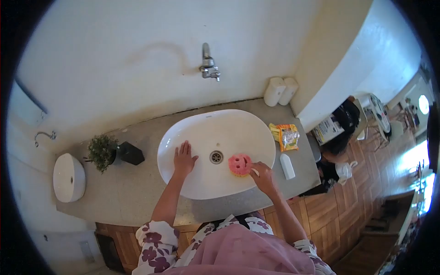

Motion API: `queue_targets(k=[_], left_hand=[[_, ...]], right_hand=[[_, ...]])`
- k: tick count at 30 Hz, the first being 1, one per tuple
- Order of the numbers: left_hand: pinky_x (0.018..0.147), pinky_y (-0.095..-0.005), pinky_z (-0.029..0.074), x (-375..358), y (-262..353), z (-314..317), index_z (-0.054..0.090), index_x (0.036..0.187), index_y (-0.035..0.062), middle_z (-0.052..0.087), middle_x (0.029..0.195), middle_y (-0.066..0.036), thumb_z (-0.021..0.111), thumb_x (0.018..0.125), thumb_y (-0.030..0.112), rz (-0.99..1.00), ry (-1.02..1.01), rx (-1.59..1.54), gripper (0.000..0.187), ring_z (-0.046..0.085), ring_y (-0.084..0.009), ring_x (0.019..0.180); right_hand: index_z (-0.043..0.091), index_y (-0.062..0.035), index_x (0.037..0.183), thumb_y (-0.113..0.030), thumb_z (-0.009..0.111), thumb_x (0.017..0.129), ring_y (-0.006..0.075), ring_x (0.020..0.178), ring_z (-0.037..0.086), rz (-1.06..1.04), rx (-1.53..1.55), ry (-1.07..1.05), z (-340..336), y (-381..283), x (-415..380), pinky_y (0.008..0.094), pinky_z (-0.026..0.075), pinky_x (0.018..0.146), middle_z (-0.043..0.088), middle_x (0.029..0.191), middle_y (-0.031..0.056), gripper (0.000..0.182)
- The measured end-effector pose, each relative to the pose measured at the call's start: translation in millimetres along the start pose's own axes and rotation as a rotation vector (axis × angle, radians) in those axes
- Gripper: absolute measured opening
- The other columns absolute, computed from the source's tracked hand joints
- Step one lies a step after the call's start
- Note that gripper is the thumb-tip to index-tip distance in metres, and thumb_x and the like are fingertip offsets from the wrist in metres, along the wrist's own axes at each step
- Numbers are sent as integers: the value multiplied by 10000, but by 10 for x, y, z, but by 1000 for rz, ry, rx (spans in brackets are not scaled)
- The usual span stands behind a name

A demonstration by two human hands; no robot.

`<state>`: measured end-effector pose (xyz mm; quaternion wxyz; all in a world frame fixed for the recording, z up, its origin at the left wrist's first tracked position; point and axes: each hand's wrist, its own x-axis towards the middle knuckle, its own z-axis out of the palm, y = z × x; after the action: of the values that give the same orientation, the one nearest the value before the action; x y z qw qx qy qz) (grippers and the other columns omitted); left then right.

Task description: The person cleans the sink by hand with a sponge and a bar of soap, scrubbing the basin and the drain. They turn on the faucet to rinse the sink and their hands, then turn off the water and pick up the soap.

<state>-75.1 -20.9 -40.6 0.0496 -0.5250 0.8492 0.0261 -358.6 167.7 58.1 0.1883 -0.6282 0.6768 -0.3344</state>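
Observation:
A white oval sink with a round metal drain stands on the grey counter. My left hand lies flat on the sink's inner left side, fingers apart and nothing held. On the right side of the basin, my right hand grips the lower right edge of a pink scrubbing sponge with a yellow underside. Holes form a face on the sponge. Part of its right edge is hidden by my fingers.
Right of the sink are a yellow-orange packet, a white bottle and two white containers. A faucet juts from the wall. A potted plant, dark pot and second basin stand left. A person is at right.

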Motion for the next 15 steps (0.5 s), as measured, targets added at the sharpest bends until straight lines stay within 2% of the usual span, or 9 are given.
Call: queue_targets(k=[3, 5, 7, 8, 9, 11, 13, 15], left_hand=[[1157, -448, 177, -157, 17, 45, 316, 1447, 10, 236, 1549, -122, 467, 927, 482, 18, -70, 23, 718, 243, -240, 1421], [1155, -444, 180, -248, 67, -28, 321, 1443, 2, 281, 1528, -139, 440, 937, 490, 34, -105, 7, 713, 281, -251, 1405], [1140, -470, 213, -354, 135, -107, 376, 1402, -26, 337, 1498, -152, 411, 948, 496, 50, -225, 29, 693, 348, -263, 1371], [1140, -470, 213, -426, 178, -139, 376, 1402, -26, 337, 1498, -152, 411, 948, 496, 50, -223, 24, 693, 348, -263, 1371], [1129, -490, 228, -514, 217, -164, 413, 1383, -6, 357, 1484, -163, 395, 951, 498, 64, -284, 9, 665, 382, -269, 1348], [1119, -509, 243, -599, 304, -355, 451, 1364, 14, 377, 1469, -173, 380, 955, 501, 74, -341, -7, 641, 416, -276, 1325], [1100, -551, 259, -626, 429, -664, 510, 1337, 105, 393, 1452, -195, 378, 947, 523, 78, -734, -58, 587, 457, -278, 1291], [1108, -556, 238, -728, 397, -709, 504, 1354, 169, 411, 1435, -205, 396, 920, 590, 8, -687, -315, 614, 438, -267, 1310]], right_hand=[[671, -32, 979, -112, 636, 841, 340, 879, 626, 46, 27, 135, -220, 70, -208, 422, 502, 752, 664, 916, 150, 163], [682, -18, 956, -101, 655, 856, 305, 845, 649, 99, 35, 254, -385, 194, -320, 366, 505, 756, 671, 899, 147, 133], [676, -28, 966, -82, 631, 856, 318, 810, 644, 84, 3, 328, -569, 371, -327, 378, 509, 732, 663, 885, 147, 130], [676, -28, 965, -88, 630, 859, 321, 809, 644, 195, 9, 365, -658, 491, -301, 374, 509, 733, 663, 896, 149, 131], [677, -27, 964, -95, 629, 861, 324, 809, 644, 307, 16, 399, -731, 606, -258, 370, 509, 734, 663, 906, 152, 132], [677, -28, 968, -107, 633, 861, 325, 826, 647, 331, -93, 359, -873, 832, -33, 374, 510, 740, 663, 925, 156, 141], [678, -28, 972, -120, 637, 861, 325, 843, 649, 349, -203, 317, -894, 1100, 253, 377, 511, 746, 663, 944, 160, 150], [693, -65, 1005, -172, 662, 847, 255, 903, 662, 246, -247, 245, -731, 1521, 617, 425, 508, 809, 666, 986, 161, 193]])
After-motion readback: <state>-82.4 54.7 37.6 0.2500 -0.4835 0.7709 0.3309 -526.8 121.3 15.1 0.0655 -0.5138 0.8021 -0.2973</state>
